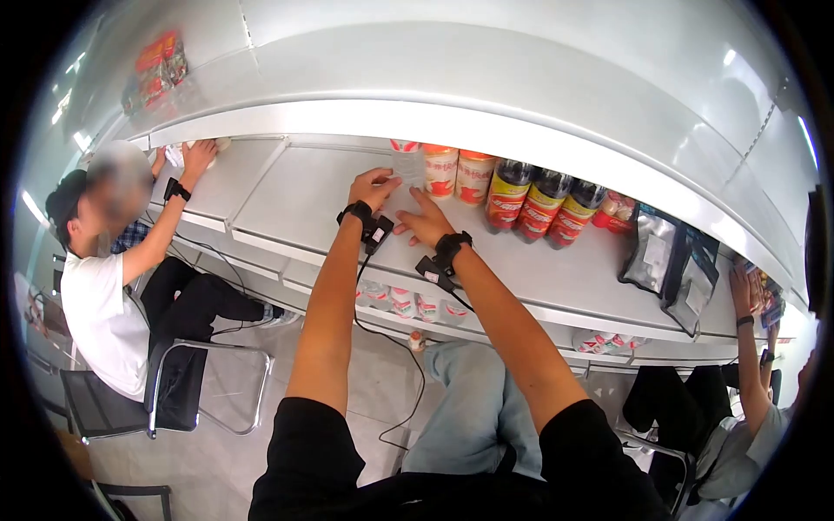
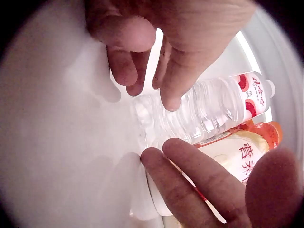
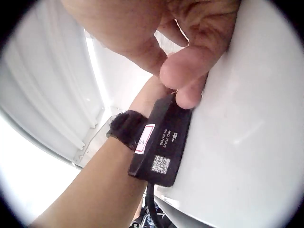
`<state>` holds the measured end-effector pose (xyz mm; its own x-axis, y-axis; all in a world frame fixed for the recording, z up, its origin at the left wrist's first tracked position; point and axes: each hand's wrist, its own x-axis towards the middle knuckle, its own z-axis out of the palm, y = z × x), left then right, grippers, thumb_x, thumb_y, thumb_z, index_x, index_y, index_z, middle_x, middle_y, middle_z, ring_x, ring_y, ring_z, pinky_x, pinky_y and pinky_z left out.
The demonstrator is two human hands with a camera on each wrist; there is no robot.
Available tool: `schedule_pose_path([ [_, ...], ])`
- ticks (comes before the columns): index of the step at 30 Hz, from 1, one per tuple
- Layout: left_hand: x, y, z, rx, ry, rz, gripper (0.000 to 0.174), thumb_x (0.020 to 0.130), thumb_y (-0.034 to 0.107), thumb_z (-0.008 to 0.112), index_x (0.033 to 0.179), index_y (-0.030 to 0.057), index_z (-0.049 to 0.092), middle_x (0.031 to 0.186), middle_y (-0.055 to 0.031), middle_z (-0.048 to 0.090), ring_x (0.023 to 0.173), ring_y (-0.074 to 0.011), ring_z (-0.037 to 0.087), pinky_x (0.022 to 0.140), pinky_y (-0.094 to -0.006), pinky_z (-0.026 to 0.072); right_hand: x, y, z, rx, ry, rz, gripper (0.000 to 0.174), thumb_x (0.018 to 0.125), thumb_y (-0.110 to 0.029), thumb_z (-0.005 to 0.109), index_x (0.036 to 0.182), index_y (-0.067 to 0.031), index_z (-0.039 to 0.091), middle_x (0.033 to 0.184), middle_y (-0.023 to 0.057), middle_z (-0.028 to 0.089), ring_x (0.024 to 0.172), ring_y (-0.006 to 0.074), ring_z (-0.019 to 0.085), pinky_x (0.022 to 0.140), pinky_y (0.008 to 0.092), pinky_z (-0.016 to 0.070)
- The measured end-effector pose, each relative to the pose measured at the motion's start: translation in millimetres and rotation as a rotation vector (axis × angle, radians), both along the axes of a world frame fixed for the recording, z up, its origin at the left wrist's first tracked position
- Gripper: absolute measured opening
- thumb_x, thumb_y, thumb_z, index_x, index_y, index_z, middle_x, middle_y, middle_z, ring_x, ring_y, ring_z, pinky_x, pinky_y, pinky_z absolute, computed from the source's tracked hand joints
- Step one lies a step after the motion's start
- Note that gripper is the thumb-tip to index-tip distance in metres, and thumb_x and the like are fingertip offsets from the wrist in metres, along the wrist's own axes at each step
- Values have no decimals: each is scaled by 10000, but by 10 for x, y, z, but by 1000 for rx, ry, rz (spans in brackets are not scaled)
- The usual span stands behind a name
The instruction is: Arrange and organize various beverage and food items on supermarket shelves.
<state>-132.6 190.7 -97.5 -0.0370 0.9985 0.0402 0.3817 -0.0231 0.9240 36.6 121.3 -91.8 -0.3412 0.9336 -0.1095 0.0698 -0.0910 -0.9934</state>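
A clear water bottle with a red-and-white label stands upright on the shelf, at the left end of a row. My left hand is at its left side; in the left wrist view one fingertip overlaps the clear bottle low on its body, while the other fingers bend loosely away. My right hand is in front and to the right, its extended fingers near the bottle's base. In the right wrist view, the right hand is low over the white shelf and partly hides the left hand.
Right of the water bottle stand orange-capped bottles, dark cola bottles and black packets. An upper shelf edge overhangs them. More bottles are on the shelf below. One person sits left, another right. Cables hang from my wrists.
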Motion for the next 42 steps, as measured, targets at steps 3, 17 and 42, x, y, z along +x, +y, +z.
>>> schedule_pose_path([
  [3,-10,-11,18,2,-2,-2,436,835,324,746,1178,72,651,993,-73,677,774,-139,629,508,-264,484,-15,33,-64,30,-22,-10,803,913,-168,619,1526,-15,123,1139,170,621,838,192,694,531,286,540],
  [17,203,-972,262,-149,-176,-303,341,930,299,634,1191,86,583,919,-10,594,741,-101,572,584,-233,478,865,-1869,-99,263,45,249,287,918,-161,623,1183,-53,615,1009,57,665,818,123,638,675,291,551],
  [42,1138,-3662,155,69,-102,-411,281,887,78,669,1165,37,659,774,-20,672,593,-39,503,476,-201,364,5356,-2969,-1482,206,-511,-1133,747,775,-261,753,1376,27,415,1392,232,452,1199,374,512,992,429,441],
])
